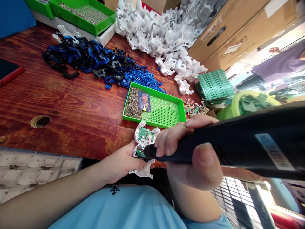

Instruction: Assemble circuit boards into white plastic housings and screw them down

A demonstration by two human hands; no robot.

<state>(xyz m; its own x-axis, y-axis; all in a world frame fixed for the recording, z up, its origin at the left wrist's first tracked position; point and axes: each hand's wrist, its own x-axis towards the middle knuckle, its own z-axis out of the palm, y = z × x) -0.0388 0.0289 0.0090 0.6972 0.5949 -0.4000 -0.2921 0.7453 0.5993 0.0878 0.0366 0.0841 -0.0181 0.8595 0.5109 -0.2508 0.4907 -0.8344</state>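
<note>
My left hand (126,159) is closed around a white plastic housing (141,172) at the table's front edge. Green circuit boards (145,135) sit inside the housing, with a small cable beside them. Wrapped round a black electric screwdriver (228,140), my right hand (190,149) holds it almost level. The screwdriver's dark nose meets the lower circuit board, and its bit is hidden. Just beyond the housing lies a green perforated tray (164,113) with small screws (132,103) heaped at its left end and a printed card (144,101).
Blue and black plastic parts (90,57) are piled at the back left, near another green tray (95,27) of screws. White shells (162,28) heap up beside a cardboard box (228,31). Stacked green circuit panels (215,86) stand at right. The table has a round hole (40,121).
</note>
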